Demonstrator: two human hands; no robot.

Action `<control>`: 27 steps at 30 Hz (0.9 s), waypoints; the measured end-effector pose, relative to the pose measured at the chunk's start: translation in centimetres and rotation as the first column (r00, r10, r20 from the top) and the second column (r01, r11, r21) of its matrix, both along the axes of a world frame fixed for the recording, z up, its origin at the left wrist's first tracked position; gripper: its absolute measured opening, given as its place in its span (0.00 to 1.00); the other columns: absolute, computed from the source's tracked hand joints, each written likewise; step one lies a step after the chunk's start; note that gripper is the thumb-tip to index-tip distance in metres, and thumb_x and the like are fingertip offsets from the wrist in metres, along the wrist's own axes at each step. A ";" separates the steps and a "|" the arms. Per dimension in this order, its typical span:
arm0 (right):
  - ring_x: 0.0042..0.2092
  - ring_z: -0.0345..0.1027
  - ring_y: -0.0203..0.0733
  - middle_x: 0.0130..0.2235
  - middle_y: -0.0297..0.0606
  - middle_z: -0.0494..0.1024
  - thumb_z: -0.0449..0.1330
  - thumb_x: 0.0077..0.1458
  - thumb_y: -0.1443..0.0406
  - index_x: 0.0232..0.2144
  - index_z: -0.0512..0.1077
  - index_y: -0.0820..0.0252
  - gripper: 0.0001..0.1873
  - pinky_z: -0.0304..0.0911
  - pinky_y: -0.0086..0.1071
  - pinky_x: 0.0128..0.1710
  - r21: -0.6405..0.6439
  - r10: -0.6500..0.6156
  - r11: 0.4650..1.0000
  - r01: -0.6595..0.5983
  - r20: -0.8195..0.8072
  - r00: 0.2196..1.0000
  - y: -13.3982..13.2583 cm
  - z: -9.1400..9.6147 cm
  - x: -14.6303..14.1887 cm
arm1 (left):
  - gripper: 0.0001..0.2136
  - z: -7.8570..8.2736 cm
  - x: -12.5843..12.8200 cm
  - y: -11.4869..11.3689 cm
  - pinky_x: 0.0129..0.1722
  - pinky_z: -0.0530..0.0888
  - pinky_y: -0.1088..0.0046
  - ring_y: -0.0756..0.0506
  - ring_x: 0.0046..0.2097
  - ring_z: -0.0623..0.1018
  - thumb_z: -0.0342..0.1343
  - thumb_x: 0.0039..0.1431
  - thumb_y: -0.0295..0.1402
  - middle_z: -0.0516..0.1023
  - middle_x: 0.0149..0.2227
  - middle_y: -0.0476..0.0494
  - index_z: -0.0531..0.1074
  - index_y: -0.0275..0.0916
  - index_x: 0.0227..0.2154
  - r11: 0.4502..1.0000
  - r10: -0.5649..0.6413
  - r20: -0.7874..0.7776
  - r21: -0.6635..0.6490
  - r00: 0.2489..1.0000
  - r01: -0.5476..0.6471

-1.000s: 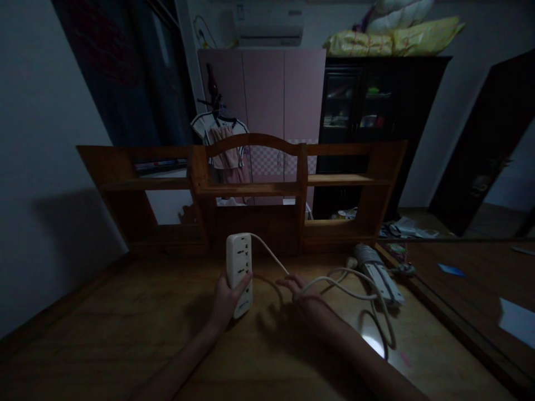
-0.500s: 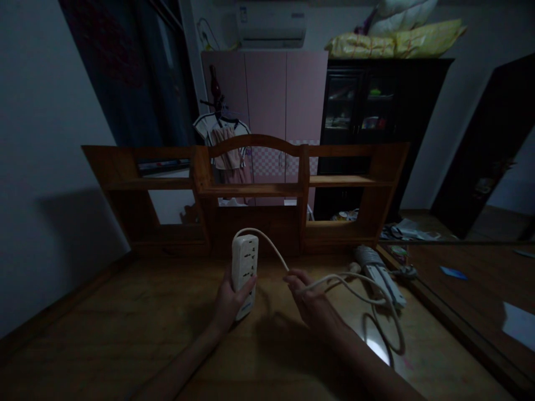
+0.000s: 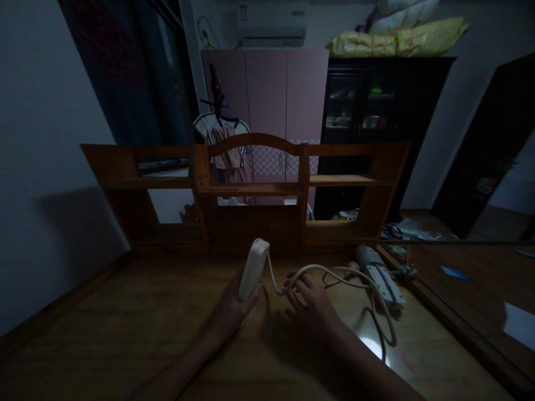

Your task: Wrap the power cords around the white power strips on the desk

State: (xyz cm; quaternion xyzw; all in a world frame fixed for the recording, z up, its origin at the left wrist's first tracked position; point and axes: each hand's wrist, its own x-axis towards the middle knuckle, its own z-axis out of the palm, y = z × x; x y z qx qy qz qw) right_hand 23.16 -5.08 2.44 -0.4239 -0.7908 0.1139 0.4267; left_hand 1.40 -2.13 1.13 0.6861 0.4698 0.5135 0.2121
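Note:
My left hand (image 3: 232,308) is closed around the lower end of a white power strip (image 3: 253,267), which is tilted so I see its plain back and edge. Its white cable (image 3: 334,273) leaves the top of the strip, dips, and runs through my right hand (image 3: 311,301), whose fingers are curled round it. Beyond that hand the cable loops over the wooden desk (image 3: 137,328) towards the right.
A second white power strip (image 3: 378,275) lies at the desk's right edge. A wooden shelf unit (image 3: 251,189) stands along the back of the desk. Behind it are a pink wardrobe (image 3: 267,94) and a dark cabinet (image 3: 376,111). The room is dim.
My left hand has turned the strip so its sockets face away. My right hand has moved left along the cable, closer to the strip, and the cable loop has shortened.

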 end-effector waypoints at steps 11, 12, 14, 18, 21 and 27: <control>0.40 0.68 0.45 0.41 0.40 0.74 0.55 0.52 0.60 0.42 0.73 0.58 0.16 0.64 0.35 0.37 -0.508 -0.054 0.792 -0.339 -0.611 0.790 0.3 0.4 0.5 | 0.31 0.0 -1.1 -0.9 0.47 0.69 0.58 0.37 0.50 0.70 0.54 0.56 0.36 0.66 0.52 0.35 0.52 0.52 0.62 0.802 0.070 -0.753 0.433 0.655 0.411; 0.42 0.68 0.46 0.41 0.40 0.75 0.55 0.52 0.59 0.41 0.74 0.58 0.16 0.64 0.35 0.39 -0.524 -0.055 0.750 -0.404 -0.658 0.751 0.4 0.6 0.5 | 0.31 0.0 -1.0 -0.9 0.46 0.69 0.58 0.37 0.50 0.70 0.54 0.56 0.35 0.66 0.51 0.36 0.52 0.53 0.62 0.788 0.084 -0.773 0.438 0.629 0.433; 0.48 0.66 0.48 0.45 0.41 0.74 0.55 0.52 0.58 0.41 0.75 0.58 0.17 0.63 0.37 0.44 -0.485 -0.019 0.702 -0.521 -0.745 0.667 0.5 0.8 0.5 | 0.29 0.0 -0.7 -0.9 0.44 0.70 0.59 0.38 0.48 0.71 0.52 0.58 0.31 0.68 0.48 0.37 0.53 0.55 0.61 0.769 0.100 -0.794 0.444 0.599 0.461; 0.54 0.62 0.51 0.52 0.43 0.71 0.50 0.55 0.54 0.43 0.75 0.58 0.21 0.57 0.43 0.53 -0.349 0.057 0.635 -0.689 -0.869 0.492 0.6 1.0 0.8 | 0.30 -0.1 -0.4 -0.9 0.40 0.71 0.61 0.41 0.42 0.71 0.51 0.58 0.29 0.70 0.43 0.38 0.52 0.53 0.62 0.774 0.079 -0.812 0.416 0.578 0.477; 0.56 0.60 0.51 0.53 0.43 0.70 0.50 0.57 0.52 0.46 0.74 0.58 0.23 0.57 0.43 0.54 -0.405 0.046 0.615 -0.677 -0.838 0.543 0.4 1.4 0.9 | 0.30 -0.2 -0.2 -0.9 0.38 0.70 0.60 0.40 0.42 0.71 0.51 0.58 0.31 0.69 0.44 0.36 0.50 0.50 0.63 0.800 0.064 -0.835 0.370 0.546 0.473; 0.56 0.59 0.53 0.55 0.41 0.68 0.63 0.48 0.59 0.41 0.76 0.57 0.16 0.57 0.41 0.52 -0.359 0.080 0.686 -0.633 -0.827 0.556 0.9 0.8 0.8 | 0.30 0.1 0.2 -1.1 0.42 0.69 0.60 0.39 0.44 0.69 0.49 0.58 0.28 0.67 0.46 0.38 0.50 0.52 0.62 0.899 0.006 -0.878 0.214 0.478 0.382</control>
